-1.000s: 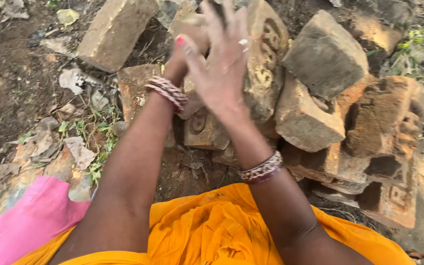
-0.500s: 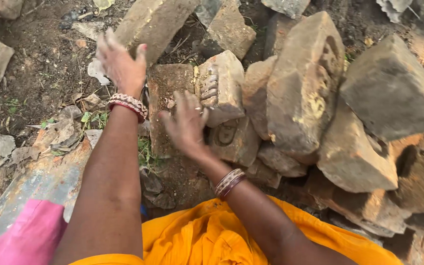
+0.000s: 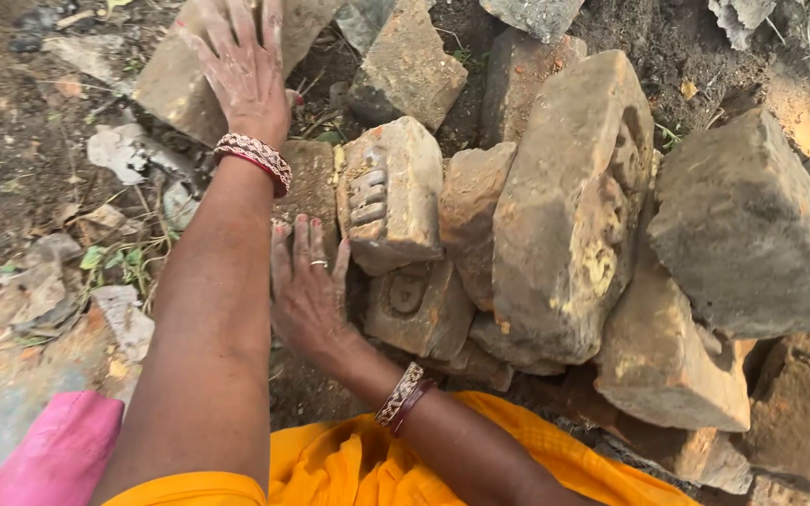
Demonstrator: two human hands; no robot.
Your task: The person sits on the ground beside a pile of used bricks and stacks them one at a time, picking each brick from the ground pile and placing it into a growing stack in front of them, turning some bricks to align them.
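Observation:
My left hand (image 3: 241, 66) reaches far forward and lies palm down, fingers apart, on a long grey-brown brick (image 3: 166, 89) at the top left. My right hand (image 3: 307, 290) rests flat with spread fingers low in front of me, touching the left side of a broken reddish brick (image 3: 419, 305). Just above it a stamped half brick (image 3: 391, 192) stands tilted in the pile. Neither hand grips anything. Both wrists wear bangles, and the right hand has a ring.
A heap of rough old bricks fills the middle and right, with a large upright brick (image 3: 569, 211) and a grey block (image 3: 752, 230). Bare soil, dry leaves and rubble (image 3: 39, 169) lie left. Orange cloth (image 3: 349, 464) and pink cloth (image 3: 49, 450) cover my lap.
My left hand has moved from the middle of the pile out to the far-left brick. My right hand has come down and closer to me, beside the low broken brick.

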